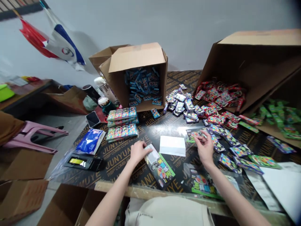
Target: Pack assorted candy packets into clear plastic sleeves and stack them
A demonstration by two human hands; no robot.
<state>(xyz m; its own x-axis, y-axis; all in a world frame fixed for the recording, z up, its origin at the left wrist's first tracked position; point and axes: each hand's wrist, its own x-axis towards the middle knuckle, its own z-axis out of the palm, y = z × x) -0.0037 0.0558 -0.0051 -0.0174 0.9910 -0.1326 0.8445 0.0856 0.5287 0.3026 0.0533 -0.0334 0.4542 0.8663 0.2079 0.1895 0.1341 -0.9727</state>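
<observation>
1. My left hand lies bent over the upper left corner of a black-and-green pouch, thumb across its face. The pouch slants toward my body on the tabletop, probably so that one hand can steady it; whether I pinch it or merely press, I cannot tell.

2. My right hand is raised, thumb and forefinger closed in a pinch on the near edge of a small dark-green packet. Gripping the edge alone seems to suit so thin an item.

3. Between my hands lies a creased white card, touched by neither and apparently placed within reach of both.

4. Beneath my right forearm, flat printed pouches lie near the table's edge, presumably for easy access.

5. Beyond my hands, two cartons rest with mouths toward me, likely for reaching in: blue packets fill one, red packets the other. Purple packets heap between them.

6. Ahead of my left hand stand neat packet stacks, perhaps squared to save room.
</observation>
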